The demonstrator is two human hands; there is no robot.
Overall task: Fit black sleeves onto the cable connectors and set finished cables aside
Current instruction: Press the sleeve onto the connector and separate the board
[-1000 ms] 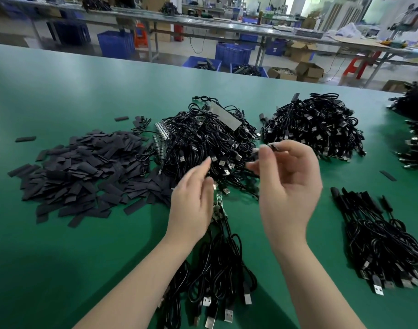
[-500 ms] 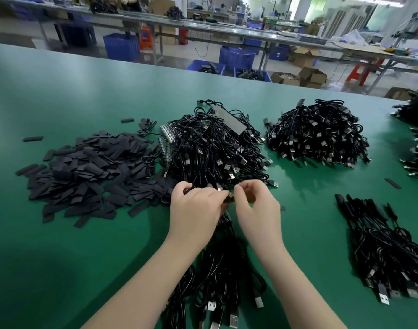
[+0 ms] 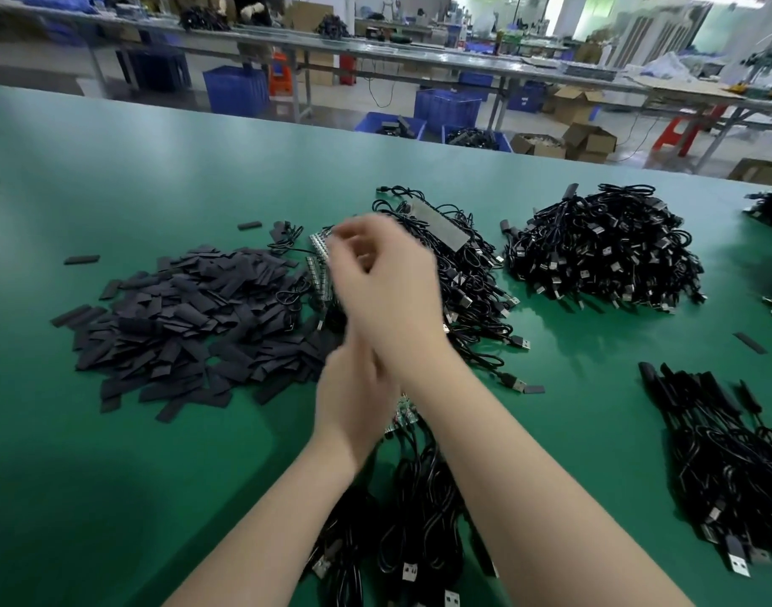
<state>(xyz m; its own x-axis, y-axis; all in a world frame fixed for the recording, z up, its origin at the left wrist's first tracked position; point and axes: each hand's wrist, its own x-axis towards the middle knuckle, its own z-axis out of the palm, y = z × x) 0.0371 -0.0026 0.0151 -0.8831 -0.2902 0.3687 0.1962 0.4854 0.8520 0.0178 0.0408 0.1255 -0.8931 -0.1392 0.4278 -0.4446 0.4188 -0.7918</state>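
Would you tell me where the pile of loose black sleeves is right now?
The sleeve pile lies on the green table's left side, just left of the middle cable heap.

Single view only: head-worn wide-angle camera, looking forward and down across broad green matte worktable [image 3: 134,190]. Lens sits close above wearer's two bare forearms, which enter from bottom edge and cross at frame centre. Near field: loose heap of flat black sleeve pieces [image 3: 191,326] at left, tangled black cable piles ahead and at right. Far field: long metal benches, blue plastic crates [image 3: 235,92], cardboard boxes along top. Straight edges bow near frame borders. No second view to overlap.
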